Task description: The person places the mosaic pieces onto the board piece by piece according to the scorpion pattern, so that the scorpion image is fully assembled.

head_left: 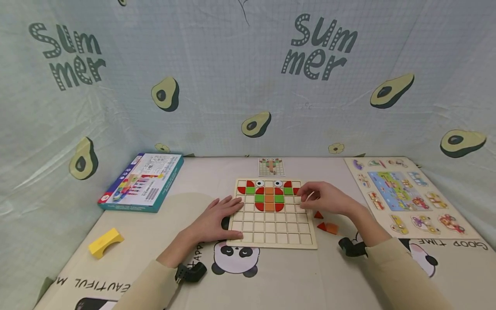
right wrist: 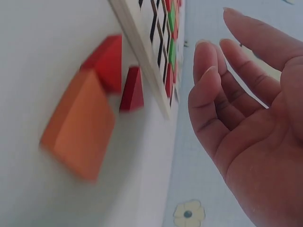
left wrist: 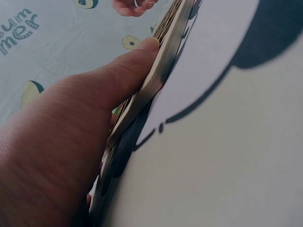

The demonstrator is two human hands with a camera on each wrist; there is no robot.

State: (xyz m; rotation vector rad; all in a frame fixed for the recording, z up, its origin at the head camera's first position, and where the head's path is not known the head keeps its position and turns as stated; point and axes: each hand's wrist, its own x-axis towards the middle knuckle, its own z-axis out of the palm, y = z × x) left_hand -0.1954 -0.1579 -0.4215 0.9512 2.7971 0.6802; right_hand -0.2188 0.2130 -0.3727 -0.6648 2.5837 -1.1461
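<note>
A wooden grid board (head_left: 271,238) lies on the table, bearing red, green and orange tiles and two eye tiles in its upper part. My left hand (head_left: 214,220) rests on the board's left side with the fingers spread; the left wrist view shows the thumb (left wrist: 125,71) lying across the edge. Over the right edge, beside a red tile, hovers my right hand (head_left: 327,199). In the right wrist view its fingers (right wrist: 203,109) are loosely bent, with nothing between them and the thumb. Near them lie two red triangular pieces (right wrist: 132,90) and an orange block (right wrist: 87,127).
A small pattern card (head_left: 271,167) lies behind the board. On the right is a wooden picture puzzle (head_left: 358,172); at the left are a game box (head_left: 143,183) and a yellow arched block (head_left: 105,242). Printed curtains (head_left: 217,64) enclose the table's back and sides.
</note>
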